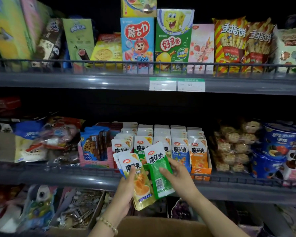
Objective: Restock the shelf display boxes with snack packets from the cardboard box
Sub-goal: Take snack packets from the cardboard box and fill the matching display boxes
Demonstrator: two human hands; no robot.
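Two lots of snack packets are in hand, both held up just in front of the middle shelf (pixel 75 175).

- Green packet (pixel 158 173): gripped by the right hand (pixel 179 177), thumb across its front and fingers behind its right edge. It is tilted, top leaning left, and overlaps the other lot.
- Fan of packets (pixel 138 183), gold-orange one in front with white-blue edges behind: held by the left hand (pixel 125 194), thumb pressed on the front and fingers underneath. The count is not clear.
- Display boxes (pixel 201 171): set side by side at the centre of the middle shelf, directly beyond both hands. They are filled with upright packets (pixel 179 149) in several rows front to back. The blue and orange columns on the right are in plain view; the left columns are partly covered by the held packets.
- Cardboard box (pixel 152 224): at the near edge, between the forearms. Its contents are out of view.
- Both forearms reach up and forward from the near edge, with a beaded bracelet (pixel 108 224) on the left wrist.
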